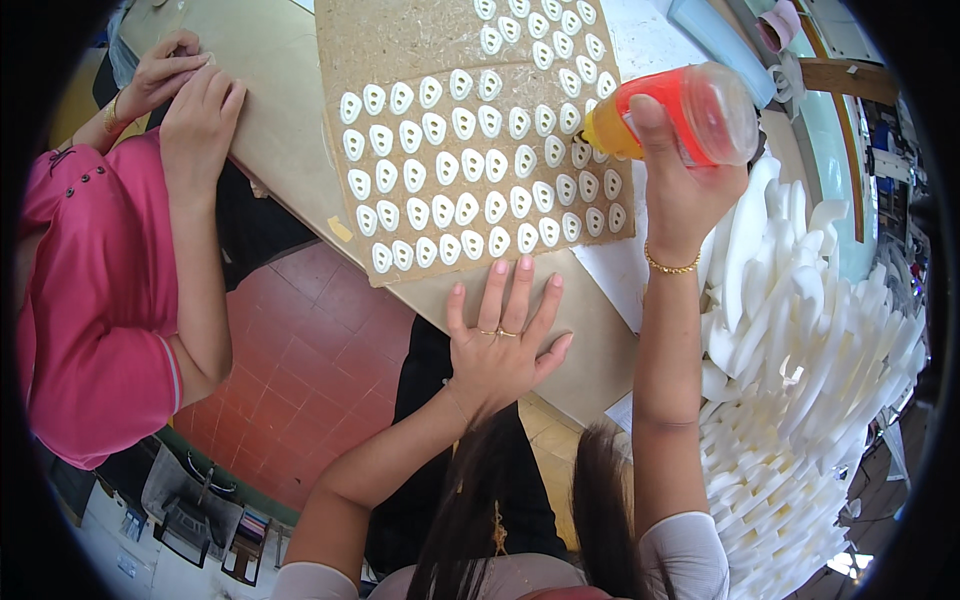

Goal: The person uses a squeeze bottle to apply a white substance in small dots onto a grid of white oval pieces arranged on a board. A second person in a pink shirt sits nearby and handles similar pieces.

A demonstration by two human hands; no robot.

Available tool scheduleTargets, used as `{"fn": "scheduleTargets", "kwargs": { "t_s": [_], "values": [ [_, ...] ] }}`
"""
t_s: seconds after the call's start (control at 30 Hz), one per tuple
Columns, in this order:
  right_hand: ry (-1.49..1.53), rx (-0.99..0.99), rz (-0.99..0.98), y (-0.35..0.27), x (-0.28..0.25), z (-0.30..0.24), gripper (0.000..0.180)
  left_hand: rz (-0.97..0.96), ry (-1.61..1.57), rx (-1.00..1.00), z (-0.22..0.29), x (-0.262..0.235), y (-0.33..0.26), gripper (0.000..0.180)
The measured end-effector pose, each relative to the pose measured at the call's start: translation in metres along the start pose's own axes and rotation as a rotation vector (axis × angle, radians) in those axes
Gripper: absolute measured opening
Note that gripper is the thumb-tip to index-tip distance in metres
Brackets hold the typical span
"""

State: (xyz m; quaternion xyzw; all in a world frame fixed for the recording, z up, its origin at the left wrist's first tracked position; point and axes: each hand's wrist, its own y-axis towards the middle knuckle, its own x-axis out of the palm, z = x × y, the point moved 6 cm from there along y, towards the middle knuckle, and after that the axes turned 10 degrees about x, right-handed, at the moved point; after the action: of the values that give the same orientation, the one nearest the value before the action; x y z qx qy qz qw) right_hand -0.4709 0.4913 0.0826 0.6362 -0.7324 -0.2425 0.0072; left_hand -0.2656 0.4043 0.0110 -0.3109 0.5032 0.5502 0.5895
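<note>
My right hand (690,195) is wrapped round a squeeze bottle (715,110) with a red wrap, a clear base and yellow contents toward its nozzle. The bottle is tipped over, its dark tip close above the right side of a brown cardboard sheet (400,50). Rows of small white rounded pieces (463,123) lie on the sheet, many with two yellowish-brown spots each. My left hand (505,335) rests palm down on the table, fingers spread, its fingertips at the sheet's near edge. Whether the tip touches a piece cannot be made out.
Many white curved foam-like strips (770,390) are piled on the right. At the left sits another person in a pink shirt (110,320), hands together over the edge of the beige table (270,100). A light blue roll (715,40) lies at the far right.
</note>
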Motion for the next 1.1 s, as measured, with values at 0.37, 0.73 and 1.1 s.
{"fn": "scheduleTargets", "kwargs": {
  "t_s": [0.37,0.73,1.1],
  "values": [
    [0.048,0.091,0.059,0.001,-0.014,0.005,0.038,0.007,-0.007,0.002,0.001,-0.003,0.001,0.062],
    [1.507,0.932,-0.313,0.000,-0.030,0.046,0.057,0.013,0.003,-0.005,0.001,-0.001,0.000,0.060],
    [0.457,0.463,0.156,-0.021,-0.054,0.035,0.035,0.025,0.027,0.017,0.001,-0.001,0.001,0.060]
  ]
}}
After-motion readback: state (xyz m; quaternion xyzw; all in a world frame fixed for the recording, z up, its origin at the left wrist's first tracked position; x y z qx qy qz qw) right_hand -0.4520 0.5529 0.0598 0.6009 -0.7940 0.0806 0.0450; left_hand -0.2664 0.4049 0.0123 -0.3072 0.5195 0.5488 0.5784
